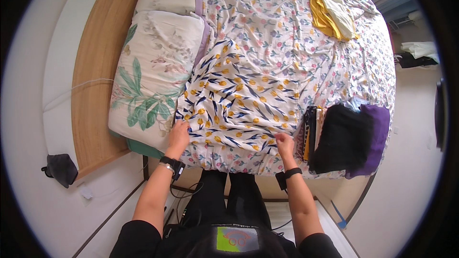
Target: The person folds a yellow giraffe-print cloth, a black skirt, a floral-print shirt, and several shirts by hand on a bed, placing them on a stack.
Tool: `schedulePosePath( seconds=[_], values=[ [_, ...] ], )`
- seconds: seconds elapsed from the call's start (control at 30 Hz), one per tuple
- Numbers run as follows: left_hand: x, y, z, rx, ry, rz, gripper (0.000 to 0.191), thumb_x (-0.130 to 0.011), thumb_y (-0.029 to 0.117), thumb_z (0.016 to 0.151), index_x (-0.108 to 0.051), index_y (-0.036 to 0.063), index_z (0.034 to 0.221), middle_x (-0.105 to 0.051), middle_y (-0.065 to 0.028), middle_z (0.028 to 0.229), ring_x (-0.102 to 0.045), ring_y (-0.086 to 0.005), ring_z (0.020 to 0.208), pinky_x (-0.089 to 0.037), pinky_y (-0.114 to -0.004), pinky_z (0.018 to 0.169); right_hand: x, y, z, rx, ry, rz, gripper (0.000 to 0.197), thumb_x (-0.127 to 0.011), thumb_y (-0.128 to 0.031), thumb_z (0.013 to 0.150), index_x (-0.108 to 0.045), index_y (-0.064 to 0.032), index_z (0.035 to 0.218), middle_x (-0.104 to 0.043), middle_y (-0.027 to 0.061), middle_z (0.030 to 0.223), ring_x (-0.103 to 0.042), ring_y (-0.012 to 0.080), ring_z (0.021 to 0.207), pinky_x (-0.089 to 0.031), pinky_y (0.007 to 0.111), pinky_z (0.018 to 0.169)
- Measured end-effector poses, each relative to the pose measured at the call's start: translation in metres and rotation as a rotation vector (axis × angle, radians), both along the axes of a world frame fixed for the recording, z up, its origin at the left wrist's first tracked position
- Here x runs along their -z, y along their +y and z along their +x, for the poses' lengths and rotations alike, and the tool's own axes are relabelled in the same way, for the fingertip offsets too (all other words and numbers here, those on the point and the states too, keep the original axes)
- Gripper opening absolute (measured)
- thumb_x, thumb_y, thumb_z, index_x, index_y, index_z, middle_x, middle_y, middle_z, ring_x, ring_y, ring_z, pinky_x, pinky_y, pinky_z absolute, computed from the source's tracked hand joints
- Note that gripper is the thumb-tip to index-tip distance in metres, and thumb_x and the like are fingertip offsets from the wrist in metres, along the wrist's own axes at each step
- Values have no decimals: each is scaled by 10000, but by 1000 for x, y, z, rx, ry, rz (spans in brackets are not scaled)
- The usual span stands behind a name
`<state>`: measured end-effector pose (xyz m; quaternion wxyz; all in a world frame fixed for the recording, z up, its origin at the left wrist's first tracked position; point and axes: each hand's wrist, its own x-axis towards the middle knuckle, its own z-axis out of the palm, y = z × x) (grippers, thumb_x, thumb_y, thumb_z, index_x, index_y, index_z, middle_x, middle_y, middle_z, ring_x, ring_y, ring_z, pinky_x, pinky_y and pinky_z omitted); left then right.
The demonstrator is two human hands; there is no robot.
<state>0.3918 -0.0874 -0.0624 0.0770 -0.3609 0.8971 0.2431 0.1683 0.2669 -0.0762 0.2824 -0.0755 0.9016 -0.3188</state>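
Note:
A white cloth (244,104) printed with yellow tulips and navy leaves is spread on the bed in front of me. Its right part lies fairly flat, while the left and far parts are creased and bunched. My left hand (179,137) grips its near left edge, beside the pillow. At the near right corner, my right hand (285,145) pinches the fabric between curled fingertips. Whether the cloth is a garment or a plain piece cannot be told. Under it lies a flower-print bedspread (251,18).
Folded clothes (340,139), black and purple among them, stand right of my right hand. Yellow and cream garments (331,16) lie farther back. Leaf-print pillows (157,68) line the left side by a wooden headboard (98,79). A dark pouch-like item (61,170) hangs at the left.

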Motion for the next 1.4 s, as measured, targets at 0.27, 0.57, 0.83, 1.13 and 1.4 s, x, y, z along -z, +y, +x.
schedulePosePath(
  seconds=[0.27, 0.57, 0.83, 1.13, 1.4],
  values=[
    [50, -49, -106, 62, 238, 73, 414, -509, -36, 774, -504, 23, 1183, -525, -189, 1184, -508, -361, 1069, -418, -400, 920, 29, -122, -30, -48, -388, -367, 157, -604, -2, 795, -640, 9, 947, -672, 73, 798, -638, 125, 691, -503, 244, 652],
    [58, -46, -119, -41, 239, 28, 418, -582, -8, 769, -494, 60, 1172, -526, -120, 1133, -516, -326, 1052, -443, -380, 867, 64, -222, -31, -52, -227, -279, 273, -672, -93, 755, -604, -26, 1011, -669, 103, 836, -651, 207, 771, -515, 297, 699],
    [92, -62, -127, -132, 366, 2, 380, -741, 39, 656, -585, 62, 1002, -587, -65, 838, -570, -222, 678, -463, -326, 623, 70, -256, -20, -69, -165, -108, 316, -750, -160, 640, -639, -45, 914, -664, 102, 809, -643, 239, 744, -499, 336, 688],
    [28, -45, -80, 6, 577, 87, 145, -585, -54, 666, -584, 39, 777, -571, -100, 806, -569, -291, 800, -453, -359, 705, 21, -221, 6, -281, 81, -388, 120, -660, -24, 697, -631, -76, 801, -576, 87, 782, -585, 255, 714, -472, 337, 636],
    [16, -28, -16, 206, 318, 203, 218, -469, -103, 661, -595, 42, 765, -565, -107, 895, -546, -300, 891, -446, -379, 761, 17, -147, 7, -546, -115, -341, 291, -607, 67, 666, -654, -97, 901, -615, 71, 919, -597, 240, 808, -486, 328, 704]
  ],
)
